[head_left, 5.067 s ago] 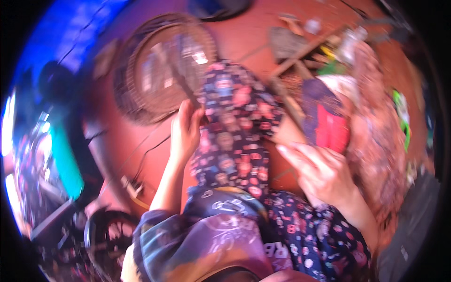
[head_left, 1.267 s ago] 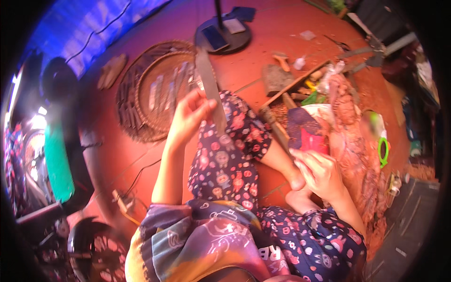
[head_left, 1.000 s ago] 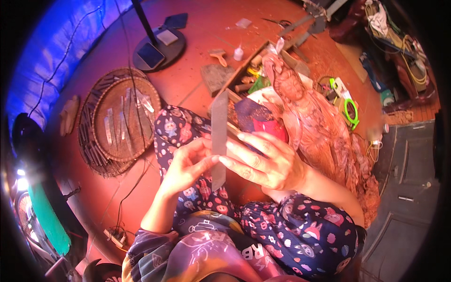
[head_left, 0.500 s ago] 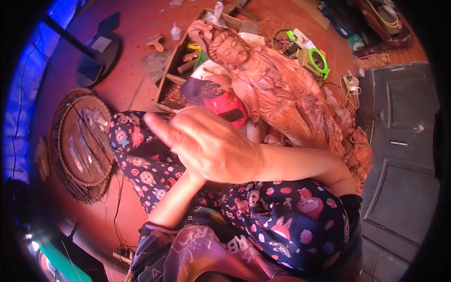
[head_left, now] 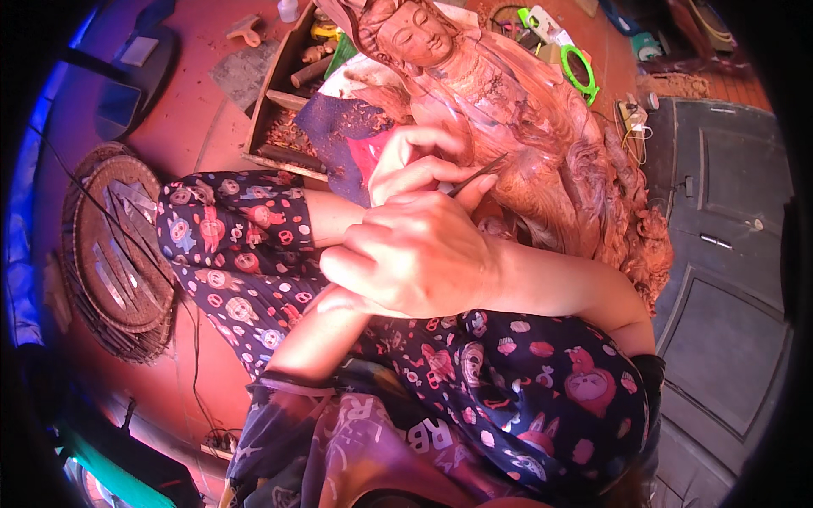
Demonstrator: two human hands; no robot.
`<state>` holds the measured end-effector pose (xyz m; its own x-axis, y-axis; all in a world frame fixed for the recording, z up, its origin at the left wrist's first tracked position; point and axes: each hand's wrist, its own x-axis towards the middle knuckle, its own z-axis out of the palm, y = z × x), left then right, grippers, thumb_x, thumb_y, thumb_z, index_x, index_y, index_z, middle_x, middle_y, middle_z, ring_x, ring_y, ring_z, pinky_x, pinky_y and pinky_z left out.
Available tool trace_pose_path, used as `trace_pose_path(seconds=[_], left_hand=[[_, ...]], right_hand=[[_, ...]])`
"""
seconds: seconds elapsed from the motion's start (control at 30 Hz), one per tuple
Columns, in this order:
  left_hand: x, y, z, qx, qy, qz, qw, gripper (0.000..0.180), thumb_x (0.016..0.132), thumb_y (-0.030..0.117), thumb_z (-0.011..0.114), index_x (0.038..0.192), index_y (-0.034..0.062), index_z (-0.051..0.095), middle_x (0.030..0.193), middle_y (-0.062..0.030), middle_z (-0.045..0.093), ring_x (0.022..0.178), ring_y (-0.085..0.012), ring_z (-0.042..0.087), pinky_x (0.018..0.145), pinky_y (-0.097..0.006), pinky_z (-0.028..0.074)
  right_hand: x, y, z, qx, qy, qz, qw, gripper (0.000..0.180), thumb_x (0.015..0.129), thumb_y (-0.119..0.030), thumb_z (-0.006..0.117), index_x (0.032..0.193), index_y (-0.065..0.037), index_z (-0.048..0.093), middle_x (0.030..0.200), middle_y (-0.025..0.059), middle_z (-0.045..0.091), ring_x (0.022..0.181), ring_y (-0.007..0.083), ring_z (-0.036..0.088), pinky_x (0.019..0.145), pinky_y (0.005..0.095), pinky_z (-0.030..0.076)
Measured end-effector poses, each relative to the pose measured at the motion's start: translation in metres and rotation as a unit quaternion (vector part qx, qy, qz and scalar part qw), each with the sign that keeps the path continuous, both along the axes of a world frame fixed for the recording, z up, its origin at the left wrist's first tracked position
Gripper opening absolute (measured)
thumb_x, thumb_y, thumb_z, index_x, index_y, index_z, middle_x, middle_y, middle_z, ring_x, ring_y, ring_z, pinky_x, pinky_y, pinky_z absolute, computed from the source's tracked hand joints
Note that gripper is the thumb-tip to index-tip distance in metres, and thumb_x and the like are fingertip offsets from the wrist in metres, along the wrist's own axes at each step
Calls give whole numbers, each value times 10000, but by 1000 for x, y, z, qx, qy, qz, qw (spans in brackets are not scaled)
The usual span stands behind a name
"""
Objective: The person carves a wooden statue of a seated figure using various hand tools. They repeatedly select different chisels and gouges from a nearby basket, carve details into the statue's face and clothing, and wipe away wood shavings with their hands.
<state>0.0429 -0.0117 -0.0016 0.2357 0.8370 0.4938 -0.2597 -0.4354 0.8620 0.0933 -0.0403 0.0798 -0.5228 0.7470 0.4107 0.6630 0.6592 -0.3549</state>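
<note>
A thin dark pointed tool point(head_left: 479, 174) is pinched between the fingertips and thumb of my left hand point(head_left: 419, 165). Its tip points up and right, in front of the carved wooden figure point(head_left: 504, 89); I cannot tell whether it touches the wood. My right hand point(head_left: 415, 254) is closed and lies across my left wrist, knuckles up. What its fingers hold, if anything, is hidden beneath it. The reddish-brown figure leans back beyond my hands, with a crowned head, a calm carved face and draped folds. Dark cloth with wood chips point(head_left: 339, 135) lies beside it.
A wooden tray point(head_left: 264, 106) holding tools and shavings stands beyond my knee. Round woven baskets point(head_left: 97, 190) sit at the left, a brush point(head_left: 246, 30) at the far left. A green ring-shaped thing point(head_left: 580, 74) is behind the figure. Dark door-like panels point(head_left: 720, 313) lie at the right.
My left hand has come into sight past the right, with the thin tool in its fingers. My right thumb, stretched out before, no longer sticks up. The view has shifted slightly.
</note>
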Motion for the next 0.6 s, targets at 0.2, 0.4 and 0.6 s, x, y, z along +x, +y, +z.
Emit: trace_pose_path(seconds=[0.2, 0.4, 0.6], left_hand=[[11, 5, -11, 12, 23, 42, 999, 500, 594, 234, 964, 934, 70, 636, 1439, -379, 431, 1414, -410, 406, 1174, -531, 282], [16, -7, -13, -109, 54, -18, 992, 852, 595, 248, 980, 1210, 41, 430, 1511, -313, 327, 1392, -282, 356, 1156, -390, 252], [33, 4, -32, -87, -139, -55, 985, 746, 574, 206, 997, 1097, 45, 491, 1554, -371, 229, 1450, -319, 302, 1183, -412, 195]], right_hand=[[0, 5, -8, -12, 43, -66, 997, 478, 817, -543, 708, 745, -94, 561, 601, 19, 479, 503, 191, 576, 485, 346, 477], [0, 7, -12, -59, 23, -111, 992, 444, 773, -484, 772, 866, -80, 611, 629, 35, 569, 544, 211, 635, 502, 352, 500], [5, 8, -16, -77, 15, -129, 989, 427, 773, -480, 774, 906, -93, 652, 650, 30, 617, 573, 217, 658, 552, 365, 519]])
